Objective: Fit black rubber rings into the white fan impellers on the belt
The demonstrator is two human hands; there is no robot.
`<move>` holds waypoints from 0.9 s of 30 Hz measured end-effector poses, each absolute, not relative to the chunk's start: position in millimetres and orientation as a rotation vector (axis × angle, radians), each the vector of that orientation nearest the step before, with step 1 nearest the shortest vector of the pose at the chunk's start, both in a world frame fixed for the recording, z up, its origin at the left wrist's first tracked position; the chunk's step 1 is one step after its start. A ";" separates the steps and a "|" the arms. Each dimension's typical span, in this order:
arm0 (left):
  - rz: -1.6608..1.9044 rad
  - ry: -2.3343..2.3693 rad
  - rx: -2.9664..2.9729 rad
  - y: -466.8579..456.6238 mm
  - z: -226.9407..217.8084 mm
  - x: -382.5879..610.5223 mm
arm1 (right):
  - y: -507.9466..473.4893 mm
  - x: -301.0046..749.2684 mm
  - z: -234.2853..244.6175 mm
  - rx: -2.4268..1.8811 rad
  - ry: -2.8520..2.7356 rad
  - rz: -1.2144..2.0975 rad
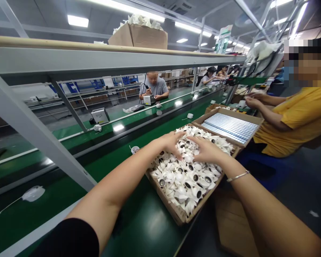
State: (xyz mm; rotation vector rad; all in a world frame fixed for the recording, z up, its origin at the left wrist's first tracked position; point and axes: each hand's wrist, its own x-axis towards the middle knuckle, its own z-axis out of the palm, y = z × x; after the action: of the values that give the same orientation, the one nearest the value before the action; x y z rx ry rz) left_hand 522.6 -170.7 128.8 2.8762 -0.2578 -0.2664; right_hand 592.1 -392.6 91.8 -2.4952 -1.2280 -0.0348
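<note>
A shallow cardboard box (173, 210) full of small white plastic parts (176, 178), some showing dark round centres, stands on the green work surface in front of me. Over the far half of the heap, my left hand (172, 142) has its thumb and fingers spread, fingertips at the parts. Facing it from the other side, my right hand (207, 148) is likewise spread, with its fingertips among or just above the parts. Between the hands lie more of the same white pieces. Neither hand visibly grips one.
Behind the box sits a second carton with silvery strips (230, 125). A slanted metal post (42, 132) and an overhead shelf (82, 59) frame the left. A person in a yellow top (305, 114) works at right. White parts lie along the green conveyor (104, 153).
</note>
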 end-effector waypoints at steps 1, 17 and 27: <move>-0.303 -0.211 2.868 -170.4 130.1 527.6 | -393.4 593.0 91.9 -2.475 -1.225 -0.028; -0.156 -0.462 2.874 -168.9 125.5 516.4 | -395.1 596.7 88.4 -2.328 -1.218 -0.013; -0.073 -0.367 2.958 -177.9 118.8 522.4 | -388.3 602.7 79.4 -2.255 -1.190 -0.051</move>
State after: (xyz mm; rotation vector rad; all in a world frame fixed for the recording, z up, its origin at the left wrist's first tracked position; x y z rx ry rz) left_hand 522.4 -177.9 118.8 2.9577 -0.3675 -0.0726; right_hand 602.7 -388.3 79.4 -2.2549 -1.1902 -0.0513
